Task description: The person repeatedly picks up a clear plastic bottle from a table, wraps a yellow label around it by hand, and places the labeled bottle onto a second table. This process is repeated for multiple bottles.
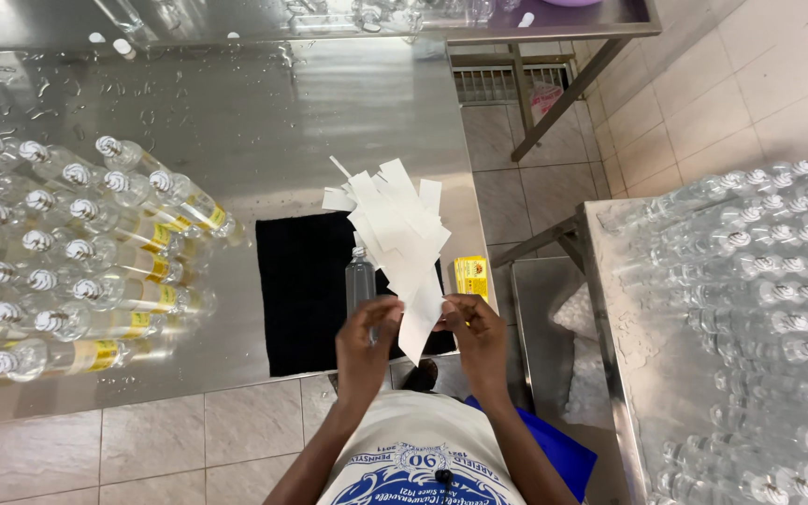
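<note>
Bright, even overhead light, soft glare and pale reflections on the wet steel desk [264, 122] beyond the black mat [306, 290], faint shadows beside the mat, wide-angle bending at the frame edges, bottles far right of the mat washed out, slightly soft

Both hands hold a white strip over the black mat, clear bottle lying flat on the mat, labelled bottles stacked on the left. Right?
Not quite: in the head view the clear bottle stands upright on the black mat, not flat. The rest holds: the left hand and right hand hold a white strip and the labelled bottles lie stacked on the left.
</note>
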